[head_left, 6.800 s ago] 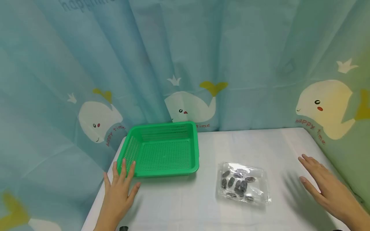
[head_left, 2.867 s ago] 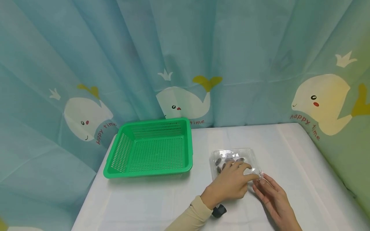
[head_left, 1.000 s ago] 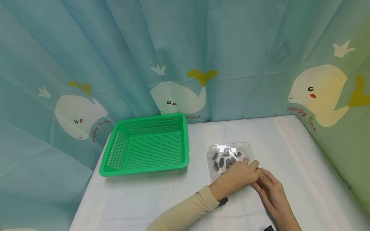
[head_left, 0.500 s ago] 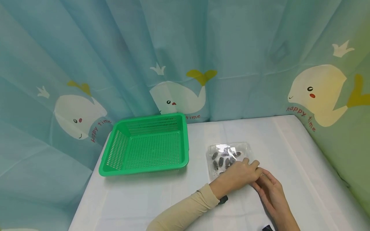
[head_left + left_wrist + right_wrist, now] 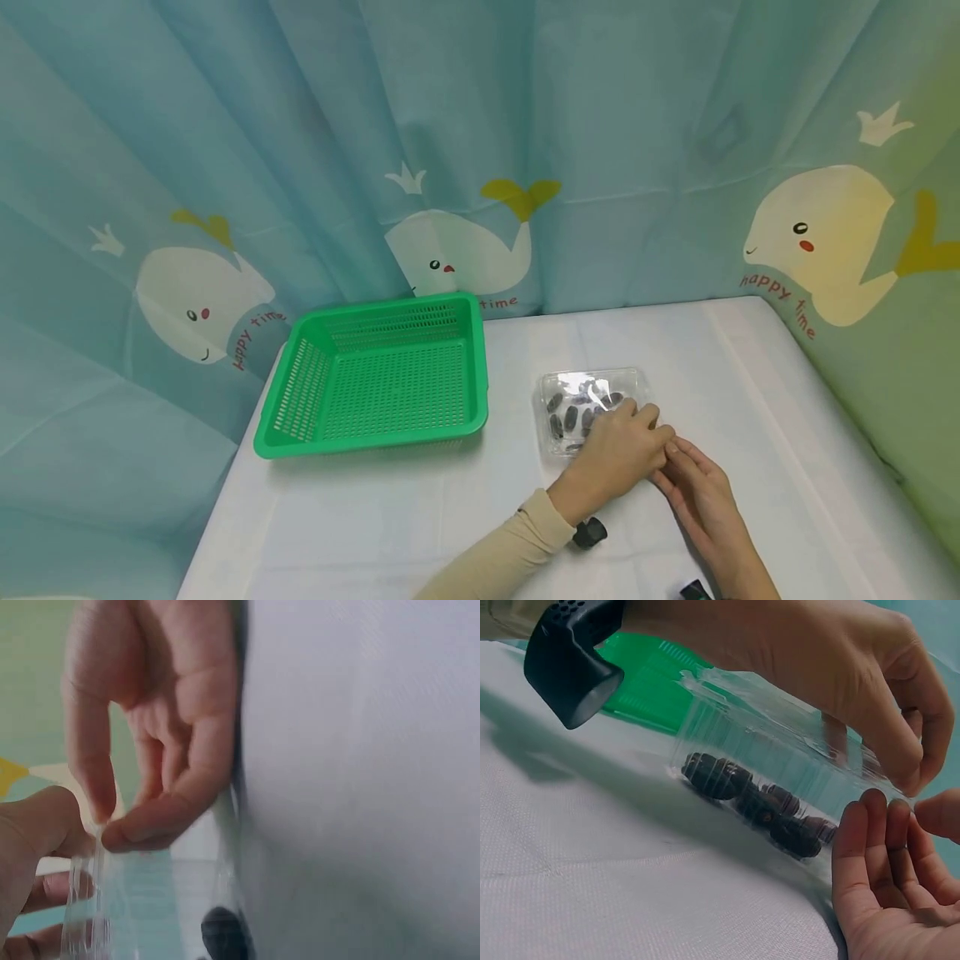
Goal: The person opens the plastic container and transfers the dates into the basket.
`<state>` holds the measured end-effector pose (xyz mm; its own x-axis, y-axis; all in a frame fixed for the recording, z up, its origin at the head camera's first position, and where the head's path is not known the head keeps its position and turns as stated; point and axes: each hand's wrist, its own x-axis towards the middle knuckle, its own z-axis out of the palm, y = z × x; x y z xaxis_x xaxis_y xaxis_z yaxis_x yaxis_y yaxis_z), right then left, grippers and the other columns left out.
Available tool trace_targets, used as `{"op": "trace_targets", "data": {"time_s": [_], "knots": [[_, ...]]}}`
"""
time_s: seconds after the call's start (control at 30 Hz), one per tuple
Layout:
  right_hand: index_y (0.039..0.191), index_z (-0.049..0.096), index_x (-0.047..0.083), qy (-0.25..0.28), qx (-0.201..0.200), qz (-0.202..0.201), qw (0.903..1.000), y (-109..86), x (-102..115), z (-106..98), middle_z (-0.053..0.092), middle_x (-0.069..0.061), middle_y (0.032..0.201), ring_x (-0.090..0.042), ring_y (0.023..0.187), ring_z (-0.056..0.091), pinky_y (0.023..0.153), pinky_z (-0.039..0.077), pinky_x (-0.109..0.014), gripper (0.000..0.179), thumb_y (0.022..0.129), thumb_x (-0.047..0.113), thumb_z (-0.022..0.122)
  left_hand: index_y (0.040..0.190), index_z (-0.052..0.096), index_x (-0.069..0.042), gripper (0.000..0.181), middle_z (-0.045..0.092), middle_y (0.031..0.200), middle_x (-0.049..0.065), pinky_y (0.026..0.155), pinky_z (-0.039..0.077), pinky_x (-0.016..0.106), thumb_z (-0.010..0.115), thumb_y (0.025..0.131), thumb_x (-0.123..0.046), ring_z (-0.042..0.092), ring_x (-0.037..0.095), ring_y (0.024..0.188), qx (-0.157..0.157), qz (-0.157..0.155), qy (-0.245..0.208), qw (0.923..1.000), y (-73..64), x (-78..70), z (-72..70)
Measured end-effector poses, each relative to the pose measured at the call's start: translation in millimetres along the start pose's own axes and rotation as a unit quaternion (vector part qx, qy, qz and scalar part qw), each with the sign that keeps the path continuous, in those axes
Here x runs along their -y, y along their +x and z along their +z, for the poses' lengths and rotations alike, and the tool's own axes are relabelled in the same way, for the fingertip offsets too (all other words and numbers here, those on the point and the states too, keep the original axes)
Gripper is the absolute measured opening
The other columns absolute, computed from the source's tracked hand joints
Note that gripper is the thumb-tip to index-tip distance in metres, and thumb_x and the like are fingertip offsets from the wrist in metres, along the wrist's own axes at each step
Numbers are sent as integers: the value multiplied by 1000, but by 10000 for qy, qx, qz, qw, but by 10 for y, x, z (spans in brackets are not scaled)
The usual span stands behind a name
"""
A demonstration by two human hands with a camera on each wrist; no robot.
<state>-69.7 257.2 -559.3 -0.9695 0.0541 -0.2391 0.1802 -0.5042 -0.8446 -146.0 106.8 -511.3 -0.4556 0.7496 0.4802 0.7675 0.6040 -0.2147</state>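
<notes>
A clear plastic box (image 5: 550, 387) lies on the white table, its lid down over several dark brown oval pieces (image 5: 572, 418) with ridged skins. My left hand (image 5: 618, 454) reaches across the box's front side, fingers curled onto the lid edge near the right front corner. At that same corner my right hand (image 5: 705, 492) pinches the thin plastic rim between thumb and forefinger, as the left wrist view shows. The fingertips of both hands nearly meet there. In the right wrist view the dark pieces (image 5: 791, 832) bunch along the box's lower side. My left hand hides part of the box.
An empty green basket (image 5: 480, 367) with perforated walls stands left of the box. Behind the table hangs a blue curtain (image 5: 622, 167) with whale prints, continuing green on the right. A black wrist camera (image 5: 590, 532) hangs below my left wrist.
Earliest, both hands were spread apart, away from the box. They then came together at its right front corner, and the box turned slightly. Lately only my left fingers have shifted a little.
</notes>
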Motion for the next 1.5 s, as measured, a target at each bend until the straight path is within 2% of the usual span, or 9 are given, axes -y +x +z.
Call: {"op": "trace_targets", "data": {"time_s": [0.13, 0.33, 0.73, 0.9, 1.03, 1.17, 1.23, 1.33, 1.5], "knots": [[118, 72, 23, -74, 73, 67, 9999, 9, 4, -9, 68, 9, 121, -4, 112, 68, 99, 56, -18, 27, 112, 15, 47, 87, 74, -36, 6, 59, 86, -15, 52, 28, 12, 77, 87, -41, 42, 4, 71, -173, -408, -278, 9986, 3, -22, 14], [116, 72, 24, -212, -58, 115, 9997, 15, 5, 9, 66, 11, 122, -2, 112, 67, 100, 55, -17, 24, 111, 16, 50, 93, 75, -37, 6, 58, 84, -17, 54, 20, 13, 75, 89, -42, 40, 4, 73, -184, -586, -511, 9968, 1, -26, 33], [102, 76, 24, -710, -534, 199, 9958, 0, 29, 87, 67, 12, 109, -1, 98, 67, 90, 58, -14, 22, 110, 20, 55, 91, 76, -35, 9, 52, 84, -19, 63, 26, 9, 80, 83, -37, 42, 0, 81, -266, -708, -1206, 9898, -62, -8, 112], [96, 76, 21, -958, -780, 292, 9919, 16, 36, 117, 67, 11, 103, -2, 91, 67, 85, 59, -15, 23, 108, 19, 57, 88, 75, -34, 11, 51, 83, -19, 64, 27, 8, 82, 81, -38, 41, 0, 79, -96, -736, -1441, 9868, -59, 11, 85], [93, 76, 22, -1175, -887, 252, 9888, 22, 31, 127, 67, 12, 94, -2, 85, 65, 79, 58, -15, 23, 108, 23, 58, 87, 75, -32, 10, 53, 78, -16, 62, 24, 7, 82, 84, -38, 39, 0, 76, 71, -842, -1956, 9770, -24, 51, 17], [92, 77, 22, -1172, -786, 137, 9899, 19, 21, 121, 66, 12, 86, -2, 81, 63, 75, 57, -15, 26, 109, 27, 58, 87, 74, -29, 17, 58, 77, -10, 62, 26, 5, 82, 87, -43, 41, 0, 78, -18, -1054, -2618, 9594, 15, 107, -62], [93, 77, 21, -1080, -681, 115, 9917, 15, 17, 116, 66, 11, 86, -2, 80, 63, 75, 57, -15, 27, 109, 27, 57, 86, 73, -29, 19, 58, 76, -11, 63, 26, 4, 82, 87, -45, 41, 0, 79, -50, -1103, -2751, 9551, 17, 126, -84], [93, 77, 20, -992, -598, 145, 9932, 8, 11, 101, 66, 11, 87, -3, 81, 62, 76, 57, -15, 26, 109, 25, 56, 87, 73, -29, 16, 58, 77, -12, 66, 28, 4, 81, 89, -44, 41, 0, 79, -64, -941, -2608, 9608, 3, 129, -80], [94, 74, 20, -1089, -673, 150, 9917, -6, 9, 81, 65, 11, 90, -3, 83, 62, 76, 57, -15, 24, 109, 22, 56, 94, 74, -32, 6, 54, 81, -17, 70, 33, 9, 77, 91, -36, 43, 0, 81, -44, -464, -1876, 9811, -36, 109, -55]]}}
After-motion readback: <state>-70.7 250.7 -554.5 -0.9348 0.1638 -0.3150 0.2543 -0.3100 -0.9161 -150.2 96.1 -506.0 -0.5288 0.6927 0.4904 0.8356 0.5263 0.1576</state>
